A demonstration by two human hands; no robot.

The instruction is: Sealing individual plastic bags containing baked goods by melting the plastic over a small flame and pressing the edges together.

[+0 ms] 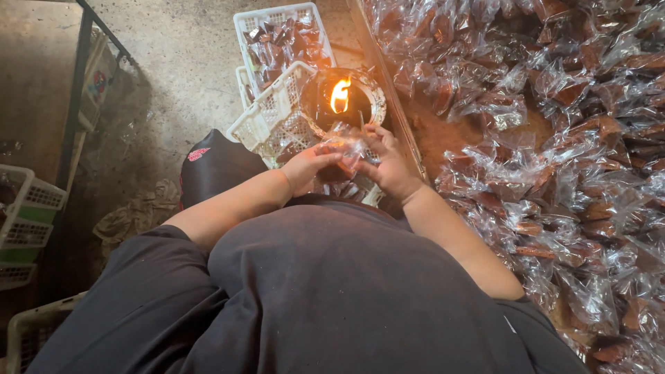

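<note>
Landmark: a small burner (343, 104) with a yellow flame in a round dark holder with a pale rim, standing beside the edge of the bench.
Left hand (308, 166): just in front of the burner; its grip is narrow, fingers pinched on the left side of a clear plastic packet (344, 149).
Right hand (388, 166): also just in front of the burner; its grip is closed on the right side of the same packet.
Packet: held between both hands, just below the flame; a dark brown piece shows inside.
Upper basket (277, 34): white plastic, behind the burner; it holds wrapped brown pieces.
Tilted basket (273, 114): white, touching the burner on its left; I cannot tell what is inside.
Bench (429, 135): right of the burner; it carries a big heap of packets (554, 125), each clear bag with a brown piece.
Side baskets (28, 208): white, well to the left of the burner; something green shows in one.
</note>
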